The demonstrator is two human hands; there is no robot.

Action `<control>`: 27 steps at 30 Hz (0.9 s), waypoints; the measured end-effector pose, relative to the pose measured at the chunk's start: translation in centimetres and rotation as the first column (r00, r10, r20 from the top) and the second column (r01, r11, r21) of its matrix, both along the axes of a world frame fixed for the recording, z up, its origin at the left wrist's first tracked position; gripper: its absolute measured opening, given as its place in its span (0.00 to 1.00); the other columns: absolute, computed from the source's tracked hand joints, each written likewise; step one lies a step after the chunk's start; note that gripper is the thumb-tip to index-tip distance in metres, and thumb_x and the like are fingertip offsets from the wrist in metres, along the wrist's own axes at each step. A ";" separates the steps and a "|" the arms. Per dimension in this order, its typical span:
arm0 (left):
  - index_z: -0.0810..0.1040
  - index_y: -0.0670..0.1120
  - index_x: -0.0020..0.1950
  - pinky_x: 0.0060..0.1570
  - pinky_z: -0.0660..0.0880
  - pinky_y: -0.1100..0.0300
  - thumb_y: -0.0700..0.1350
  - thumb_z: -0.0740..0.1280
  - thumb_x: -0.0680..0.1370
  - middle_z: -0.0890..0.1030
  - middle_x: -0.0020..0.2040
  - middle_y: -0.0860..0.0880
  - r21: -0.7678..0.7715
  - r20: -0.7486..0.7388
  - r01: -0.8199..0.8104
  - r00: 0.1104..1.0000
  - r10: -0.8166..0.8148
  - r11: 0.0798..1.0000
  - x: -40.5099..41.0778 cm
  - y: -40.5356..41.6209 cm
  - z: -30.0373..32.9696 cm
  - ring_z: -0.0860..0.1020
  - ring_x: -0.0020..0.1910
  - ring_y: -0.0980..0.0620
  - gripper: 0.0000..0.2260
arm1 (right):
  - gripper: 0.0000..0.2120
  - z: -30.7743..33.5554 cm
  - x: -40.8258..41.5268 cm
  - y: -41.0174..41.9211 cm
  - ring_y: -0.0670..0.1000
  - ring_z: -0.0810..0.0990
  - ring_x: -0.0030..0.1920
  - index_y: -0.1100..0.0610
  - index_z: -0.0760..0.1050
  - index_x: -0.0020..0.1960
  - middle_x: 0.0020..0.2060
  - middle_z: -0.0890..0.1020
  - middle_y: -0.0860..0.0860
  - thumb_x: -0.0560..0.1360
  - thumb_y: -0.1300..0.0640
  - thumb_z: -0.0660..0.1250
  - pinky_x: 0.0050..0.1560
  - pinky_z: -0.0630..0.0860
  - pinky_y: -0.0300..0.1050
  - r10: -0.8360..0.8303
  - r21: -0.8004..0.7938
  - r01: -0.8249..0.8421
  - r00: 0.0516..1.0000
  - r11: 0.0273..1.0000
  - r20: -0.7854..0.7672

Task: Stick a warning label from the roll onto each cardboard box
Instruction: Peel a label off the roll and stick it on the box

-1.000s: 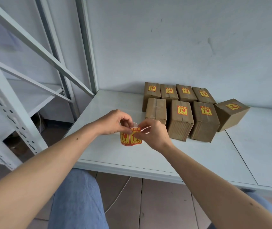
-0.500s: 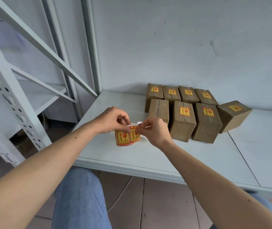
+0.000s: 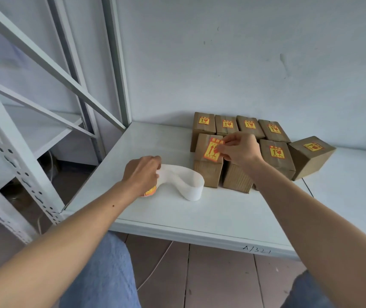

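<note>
- right hand (image 3: 238, 148) moved from roll to near-left box (image 3: 207, 161), fingers pinching label (image 3: 212, 151) onto top
- left hand (image 3: 142, 173) lowered roll (image 3: 150, 190) to shelf (image 3: 166, 214), fingers clamped on it
- liner (image 3: 184, 181) now trails right

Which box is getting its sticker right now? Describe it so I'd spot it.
Look at the white metal shelf against the wall, where brown cardboard boxes stand in two rows. It is the front row's leftmost box. Only there does the right hand hold a yellow-and-red warning label over the top.

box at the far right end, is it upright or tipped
Tipped. The box leans at an angle with one bottom edge raised off the shelf, while the other boxes stand square. Its label faces up.
</note>
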State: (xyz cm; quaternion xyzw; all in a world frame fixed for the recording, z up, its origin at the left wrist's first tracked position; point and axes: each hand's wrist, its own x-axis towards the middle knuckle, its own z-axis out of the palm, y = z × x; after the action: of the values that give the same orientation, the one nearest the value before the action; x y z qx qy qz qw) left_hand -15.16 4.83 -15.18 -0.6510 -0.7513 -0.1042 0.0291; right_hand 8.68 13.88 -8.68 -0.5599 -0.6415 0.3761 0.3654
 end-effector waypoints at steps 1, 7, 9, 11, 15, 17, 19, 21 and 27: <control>0.74 0.47 0.56 0.47 0.72 0.55 0.43 0.66 0.76 0.80 0.55 0.48 -0.055 0.012 -0.006 1.000 0.006 0.998 0.2 0.3 -0.3 0.78 0.54 0.44 0.10 | 0.11 0.1 0.2 0.7 0.48 0.85 0.38 0.58 0.80 0.48 0.43 0.85 0.53 0.68 0.62 0.77 0.36 0.82 0.40 -0.013 0.004 0.013 1.000 1.000 0.024; 0.70 0.51 0.58 0.44 0.70 0.56 0.54 0.76 0.64 0.74 0.51 0.53 -0.297 0.079 0.053 0.996 -0.030 0.954 0.4 2.1 1.0 0.75 0.53 0.49 0.26 | 0.13 -0.2 0.1 3.9 0.49 0.83 0.46 0.55 0.78 0.47 0.46 0.84 0.52 0.66 0.60 0.79 0.46 0.82 0.44 -0.036 0.013 0.034 0.989 0.999 0.145; 0.71 0.53 0.57 0.47 0.74 0.55 0.59 0.79 0.59 0.71 0.48 0.54 -0.386 0.128 0.104 0.990 -0.058 0.917 0.3 3.0 2.2 0.74 0.50 0.51 0.31 | 0.13 -0.2 -0.3 4.7 0.49 0.82 0.46 0.56 0.79 0.50 0.47 0.83 0.53 0.68 0.60 0.78 0.40 0.79 0.39 -0.006 0.011 0.004 0.984 1.000 0.181; 0.73 0.55 0.57 0.46 0.74 0.56 0.60 0.80 0.58 0.72 0.48 0.55 -0.399 0.231 0.166 0.970 -0.076 0.902 0.3 4.0 3.4 0.74 0.48 0.52 0.32 | 0.15 -0.1 -0.7 5.3 0.49 0.82 0.46 0.57 0.79 0.53 0.47 0.83 0.54 0.68 0.59 0.77 0.40 0.78 0.37 0.036 0.003 -0.037 0.977 0.999 0.211; 0.76 0.50 0.58 0.46 0.76 0.57 0.63 0.74 0.67 0.78 0.51 0.52 -0.211 0.487 0.214 0.869 -0.087 0.954 1.7 6.3 4.3 0.77 0.48 0.52 0.26 | 0.16 -0.2 -1.5 6.2 0.47 0.80 0.44 0.57 0.78 0.56 0.47 0.83 0.52 0.69 0.58 0.77 0.36 0.74 0.35 0.119 -0.011 -0.121 0.947 0.993 0.299; 0.76 0.47 0.60 0.46 0.76 0.58 0.62 0.69 0.72 0.80 0.53 0.48 -0.130 0.536 0.172 0.840 -0.076 0.977 2.9 7.5 3.9 0.78 0.50 0.51 0.25 | 0.17 -0.3 -1.7 6.6 0.47 0.79 0.44 0.57 0.78 0.56 0.48 0.83 0.52 0.70 0.58 0.76 0.35 0.72 0.34 0.136 -0.012 -0.140 0.939 0.990 0.314; 0.74 0.44 0.63 0.50 0.76 0.57 0.61 0.66 0.75 0.79 0.57 0.46 -0.109 0.542 0.110 0.840 -0.033 0.988 4.2 8.7 3.4 0.78 0.54 0.48 0.25 | 0.17 -0.3 -1.8 7.0 0.46 0.79 0.44 0.57 0.77 0.57 0.48 0.82 0.52 0.70 0.58 0.76 0.34 0.71 0.34 0.145 -0.020 -0.146 0.935 0.989 0.323; 0.72 0.43 0.66 0.53 0.76 0.55 0.60 0.64 0.77 0.79 0.61 0.44 -0.123 0.547 0.058 0.837 0.019 0.991 5.2 9.7 2.8 0.78 0.57 0.46 0.26 | 0.18 -0.2 -1.7 7.3 0.46 0.79 0.44 0.58 0.77 0.58 0.48 0.82 0.51 0.70 0.59 0.76 0.33 0.70 0.33 0.156 -0.027 -0.157 0.926 0.987 0.344; 0.71 0.43 0.64 0.53 0.79 0.52 0.63 0.66 0.74 0.77 0.58 0.45 -0.189 0.622 0.009 0.775 0.113 0.982 6.7 11.0 1.9 0.78 0.55 0.46 0.29 | 0.19 -0.4 -1.7 7.4 0.47 0.78 0.45 0.58 0.77 0.59 0.49 0.81 0.51 0.70 0.59 0.76 0.32 0.68 0.32 0.175 -0.023 -0.180 0.905 0.983 0.389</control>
State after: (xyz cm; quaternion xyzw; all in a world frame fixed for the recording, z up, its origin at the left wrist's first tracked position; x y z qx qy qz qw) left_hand -8.50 15.87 -13.25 -0.5574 -0.7417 -0.2462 -0.2803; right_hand 6.93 21.33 -9.13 -0.5604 -0.7518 0.2850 0.1987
